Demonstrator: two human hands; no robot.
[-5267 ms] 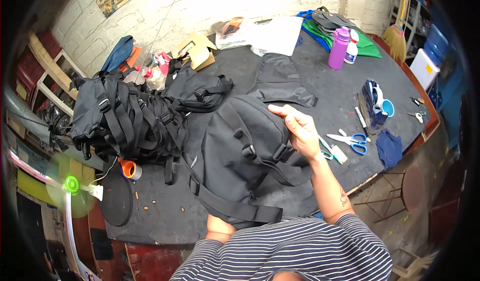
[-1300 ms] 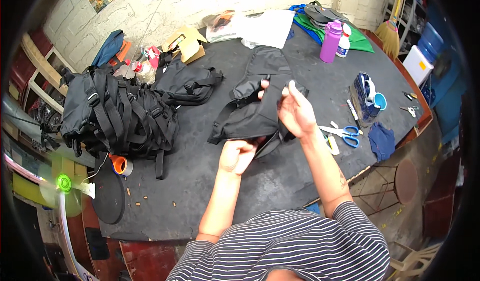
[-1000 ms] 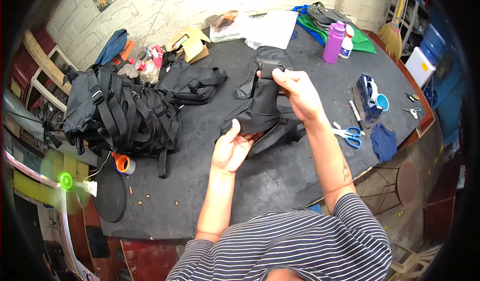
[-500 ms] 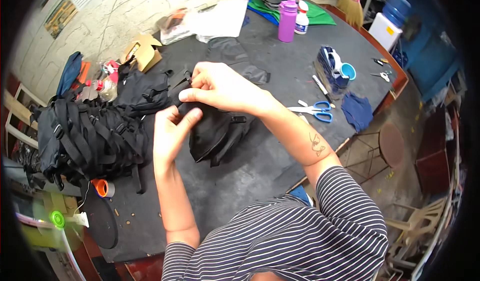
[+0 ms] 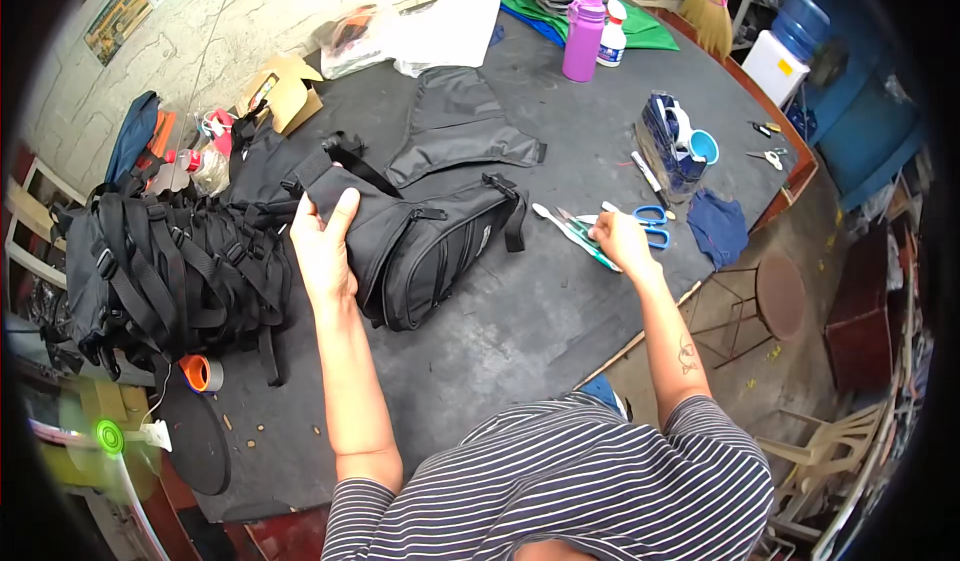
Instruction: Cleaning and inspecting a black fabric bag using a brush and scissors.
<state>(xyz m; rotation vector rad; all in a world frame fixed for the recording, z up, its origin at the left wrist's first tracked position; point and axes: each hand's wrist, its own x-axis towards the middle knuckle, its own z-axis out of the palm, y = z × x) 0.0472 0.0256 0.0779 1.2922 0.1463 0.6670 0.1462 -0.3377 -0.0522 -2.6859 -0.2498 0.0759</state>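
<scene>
The hands are well apart: the left hand [image 5: 328,256] grips the black bag [image 5: 440,261] at its left end, over the middle of the table [image 5: 500,351], between the strap pile [image 5: 190,281] and the scissors [image 5: 655,227]. The right hand [image 5: 622,243] is down at the scissors and brush [image 5: 556,221] — whether its fingers hold anything, I cannot tell. A flat black panel [image 5: 460,121] lies just beyond the bag.

The shirt [image 5: 590,481] was dark with thin pale stripes running across the body. Its short sleeves [image 5: 715,436] were striped alike, in closely set lines. The right forearm [image 5: 664,311] bore a small tattoo [image 5: 688,355] in dark outline, its design unclear. Left hand [image 5: 326,251] and right hand [image 5: 625,242] were bare.
</scene>
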